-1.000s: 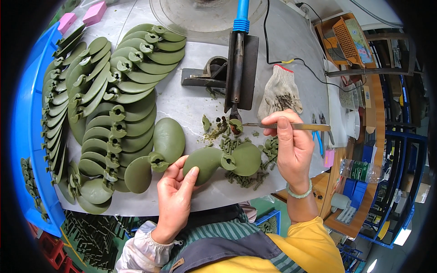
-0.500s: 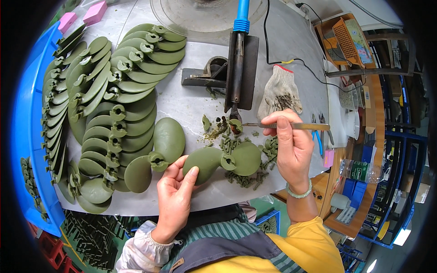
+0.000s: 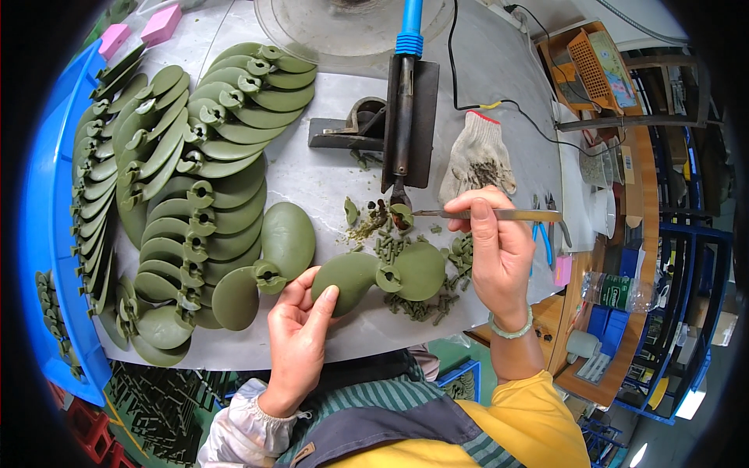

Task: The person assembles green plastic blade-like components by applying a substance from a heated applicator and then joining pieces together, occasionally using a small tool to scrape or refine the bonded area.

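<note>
My left hand [image 3: 303, 331] pinches the edge of an olive-green two-bladed plastic piece [image 3: 343, 282] with a notched ring hub between its rounded blades. In my right hand [image 3: 495, 249] is a slim metal tool, which looks like tweezers [image 3: 511, 214], held like a pen. Its tip reaches a small green clip-shaped bit [image 3: 401, 217] at the dark tip of a soldering iron [image 3: 404, 117] with a blue handle. The iron lies on a dark metal stand [image 3: 425, 117]. Under and behind the held piece lie many short green plastic offcuts [image 3: 390, 248].
Rows of similar green pieces [image 3: 234, 195] cover the table's left side, beside a blue bin [image 3: 47, 203]. A stained work glove [image 3: 477, 160], blue-handled pliers [image 3: 542, 242] and a black cord [image 3: 562, 144] lie to the right. Pink blocks [image 3: 161, 23] sit far left.
</note>
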`<action>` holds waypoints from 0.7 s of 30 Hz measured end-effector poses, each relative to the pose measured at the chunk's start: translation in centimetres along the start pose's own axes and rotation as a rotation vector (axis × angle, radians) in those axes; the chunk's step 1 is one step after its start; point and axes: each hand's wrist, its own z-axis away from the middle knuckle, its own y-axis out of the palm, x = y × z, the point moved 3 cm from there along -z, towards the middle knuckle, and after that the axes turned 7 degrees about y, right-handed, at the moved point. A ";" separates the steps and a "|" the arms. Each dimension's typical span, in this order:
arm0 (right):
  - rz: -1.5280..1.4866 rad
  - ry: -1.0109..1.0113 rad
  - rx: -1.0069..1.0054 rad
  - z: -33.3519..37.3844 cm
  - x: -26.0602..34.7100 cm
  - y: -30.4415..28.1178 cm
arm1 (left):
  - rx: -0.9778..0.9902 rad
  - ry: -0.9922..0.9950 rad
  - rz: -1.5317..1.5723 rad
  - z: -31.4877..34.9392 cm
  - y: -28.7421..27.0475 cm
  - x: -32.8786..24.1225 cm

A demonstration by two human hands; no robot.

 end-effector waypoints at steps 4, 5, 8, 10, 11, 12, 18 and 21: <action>0.009 -0.010 0.000 0.0 0.1 -0.1 | 0.001 0.007 -0.011 0.0 0.0 0.0; 0.009 -0.010 -0.001 0.0 0.1 -0.1 | 0.001 0.007 -0.012 0.0 0.0 0.0; 0.008 -0.014 0.001 0.1 0.1 -0.2 | 0.004 0.003 -0.009 0.0 0.1 -0.1; -0.028 -0.002 -0.017 0.3 0.3 -0.3 | 0.003 0.017 -0.006 0.0 0.1 0.0; -0.027 -0.002 -0.017 0.5 0.6 -0.4 | 0.003 0.016 -0.006 0.0 0.1 0.0; -0.027 0.004 -0.017 0.7 1.0 -0.6 | 0.003 0.018 -0.008 0.0 0.1 0.0; 0.006 -0.027 0.065 1.8 2.5 -0.9 | 0.009 0.039 -0.016 0.1 0.1 0.0; 0.045 -0.041 0.108 1.9 2.7 -0.7 | 0.016 0.039 -0.025 0.1 0.1 -0.1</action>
